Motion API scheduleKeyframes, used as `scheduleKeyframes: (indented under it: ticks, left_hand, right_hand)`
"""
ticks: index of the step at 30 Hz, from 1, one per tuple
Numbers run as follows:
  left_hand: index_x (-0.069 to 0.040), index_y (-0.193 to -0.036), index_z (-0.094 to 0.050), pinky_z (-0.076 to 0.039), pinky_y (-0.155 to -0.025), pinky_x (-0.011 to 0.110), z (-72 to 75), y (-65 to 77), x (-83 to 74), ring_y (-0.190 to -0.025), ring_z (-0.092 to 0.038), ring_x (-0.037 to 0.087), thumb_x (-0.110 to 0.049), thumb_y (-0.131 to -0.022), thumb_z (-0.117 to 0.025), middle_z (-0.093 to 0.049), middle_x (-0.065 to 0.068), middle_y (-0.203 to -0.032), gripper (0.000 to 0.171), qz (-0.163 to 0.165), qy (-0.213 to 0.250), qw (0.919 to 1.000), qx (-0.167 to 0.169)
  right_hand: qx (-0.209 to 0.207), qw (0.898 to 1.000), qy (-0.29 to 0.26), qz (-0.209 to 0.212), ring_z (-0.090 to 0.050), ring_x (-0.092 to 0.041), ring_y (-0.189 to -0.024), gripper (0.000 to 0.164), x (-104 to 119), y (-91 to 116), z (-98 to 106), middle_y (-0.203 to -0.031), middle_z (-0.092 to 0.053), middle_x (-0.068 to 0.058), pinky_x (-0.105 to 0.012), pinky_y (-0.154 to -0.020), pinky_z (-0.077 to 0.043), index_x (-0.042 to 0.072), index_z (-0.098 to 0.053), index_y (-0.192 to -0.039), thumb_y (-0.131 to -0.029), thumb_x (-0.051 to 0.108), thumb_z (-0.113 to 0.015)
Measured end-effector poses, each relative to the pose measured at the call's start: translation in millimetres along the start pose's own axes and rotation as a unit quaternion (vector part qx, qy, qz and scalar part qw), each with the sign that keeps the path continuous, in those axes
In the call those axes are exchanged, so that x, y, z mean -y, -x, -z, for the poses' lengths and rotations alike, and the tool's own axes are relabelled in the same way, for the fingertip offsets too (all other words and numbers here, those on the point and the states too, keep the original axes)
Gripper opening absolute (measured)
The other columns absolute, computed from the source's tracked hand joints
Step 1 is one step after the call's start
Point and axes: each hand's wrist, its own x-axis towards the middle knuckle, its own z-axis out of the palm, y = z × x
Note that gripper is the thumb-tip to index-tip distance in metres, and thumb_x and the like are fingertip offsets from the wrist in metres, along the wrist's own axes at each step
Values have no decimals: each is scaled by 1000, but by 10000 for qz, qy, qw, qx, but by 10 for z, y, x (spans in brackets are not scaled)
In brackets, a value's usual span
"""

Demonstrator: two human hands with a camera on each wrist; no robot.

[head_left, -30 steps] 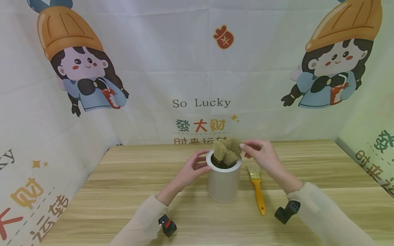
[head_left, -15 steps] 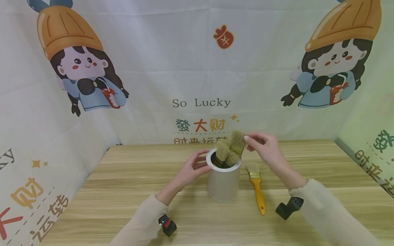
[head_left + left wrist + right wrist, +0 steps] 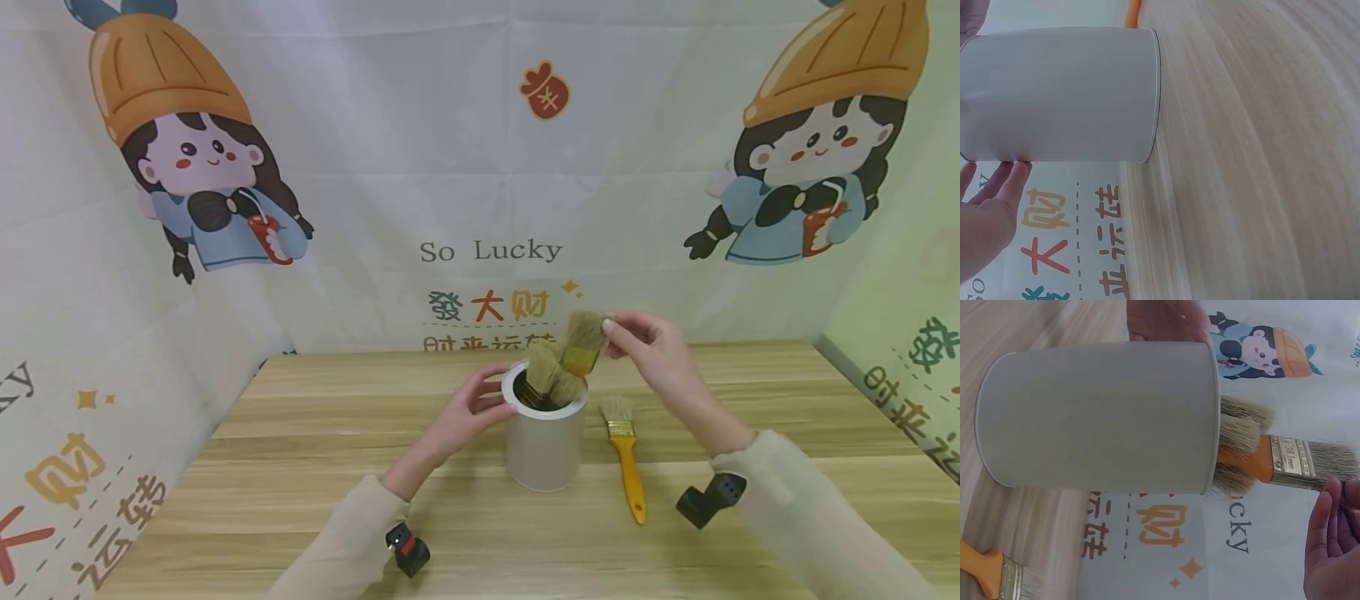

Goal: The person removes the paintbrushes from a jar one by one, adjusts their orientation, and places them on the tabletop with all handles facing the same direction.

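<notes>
A pale grey cylindrical can (image 3: 545,454) with a white rim stands upright on the table. My left hand (image 3: 468,411) holds it at the rim from the left, thumb in front and fingers behind; in the left wrist view its fingertips (image 3: 1017,172) press the can's side. Between thumb and fingers my right hand (image 3: 660,362) pinches the bristles of a paintbrush (image 3: 1294,461), partly raised from the can. Its orange handle still reaches inside, where the lower end is hidden. Other paintbrushes (image 3: 1241,431) stand bristles up in the can.
Another paintbrush (image 3: 632,471) with an orange handle lies on the wooden table (image 3: 300,500), right of the can. Behind the table hangs a white printed cloth (image 3: 397,167), which also covers both sides. Each wrist carries a small black camera (image 3: 408,550).
My right hand has moved up and slightly right, drawing the pinched paintbrush higher out of the can. The left hand and the can have stayed in place.
</notes>
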Motion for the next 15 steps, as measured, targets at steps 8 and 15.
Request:
scheduleKeyframes:
  ticks: [8, 15]
  left_hand:
    - [-4, -129, -37, -43, -86, 36, 7, -2, 2, -110, -45, 34, -4, -83, -61, -40, 23, -124, 53, 46, 1, 10000, 6]
    - [-4, -129, -37, -43, -86, 37, 14, -2, 18, -110, -45, 34, -9, -83, -63, -41, 20, -124, 53, -53, -7, 10000, 51]
  right_hand:
    - [-7, 9995, -276, 157, -57, -11, -68, 32, 68, -26, 51, -76, -58, 2, -24, -70, -50, -13, -52, -103, -90, 16, -52]
    - [-57, 9982, -444, 387, -58, -10, -66, 26, 131, -34, 100, -74, -59, 3, -22, -68, -50, -9, -54, -100, -90, 15, -53]
